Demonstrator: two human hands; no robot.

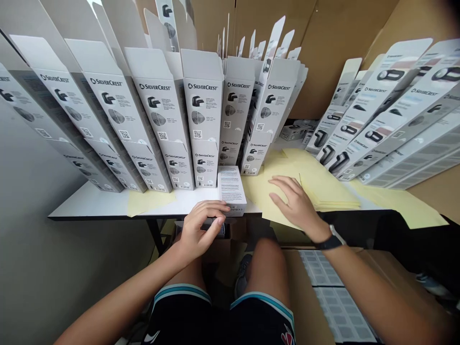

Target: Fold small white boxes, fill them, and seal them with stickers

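My left hand (201,225) curls round the near end of a small white printed box (232,189) that lies flat at the front edge of the white table (97,203). My right hand (293,201) lies flat, fingers stretched out, on a stack of pale yellow paper sheets (323,184) just right of that box. A black watch sits on my right wrist. Behind the flat box, a row of tall white SilverCrest cartons (203,115) stands upright with open top flaps.
More SilverCrest cartons (381,120) lean in a stack at the right. A single yellow sheet (149,201) lies at the left front of the table. Brown cardboard walls rise behind. Printed flat sheets (334,297) lie in an open carton beside my right knee.
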